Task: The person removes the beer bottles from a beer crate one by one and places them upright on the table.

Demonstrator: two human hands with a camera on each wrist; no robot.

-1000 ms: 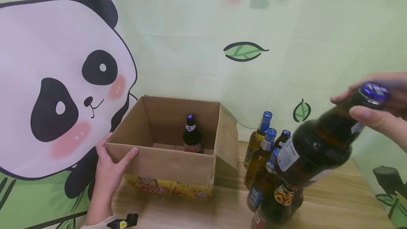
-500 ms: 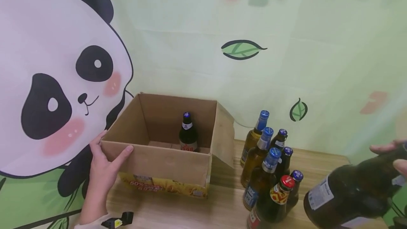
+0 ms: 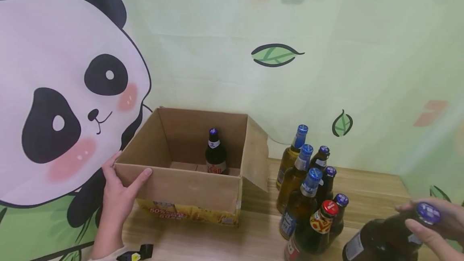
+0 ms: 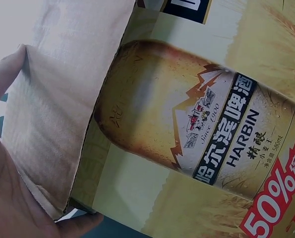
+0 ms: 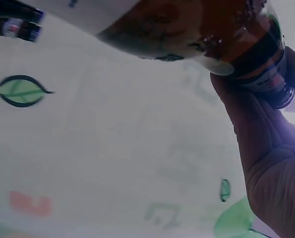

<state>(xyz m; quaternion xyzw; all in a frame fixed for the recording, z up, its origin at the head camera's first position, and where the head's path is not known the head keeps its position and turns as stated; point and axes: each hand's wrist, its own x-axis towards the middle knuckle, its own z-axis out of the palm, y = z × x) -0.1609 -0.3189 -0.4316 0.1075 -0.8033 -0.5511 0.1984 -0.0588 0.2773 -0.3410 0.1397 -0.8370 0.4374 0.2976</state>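
My left hand (image 3: 121, 198) grips the front left corner of a cardboard box (image 3: 188, 182), thumb over the front rim. In the left wrist view the same hand (image 4: 13, 183) holds the plain brown flap (image 4: 70, 89) above the printed side. Inside the box one dark beer bottle (image 3: 215, 156) with a blue cap stands upright towards the right. My right hand (image 3: 440, 222) holds another dark, blue-capped beer bottle by its neck, tilted, at the lower right. In the right wrist view thumb and fingers close around the neck of this bottle (image 5: 187, 29).
Several upright beer bottles stand together on the wooden table (image 3: 373, 184) right of the box, among them a red-capped bottle (image 3: 315, 233) in front and a blue-capped amber bottle (image 3: 291, 156) behind. The box's right flap (image 3: 257, 156) hangs outward. A panda-printed cloth (image 3: 203, 51) hangs behind.
My right hand has lowered the held bottle from beside the bottle group, first out to the right, then down near the table's front right. The left hand stays on the box.
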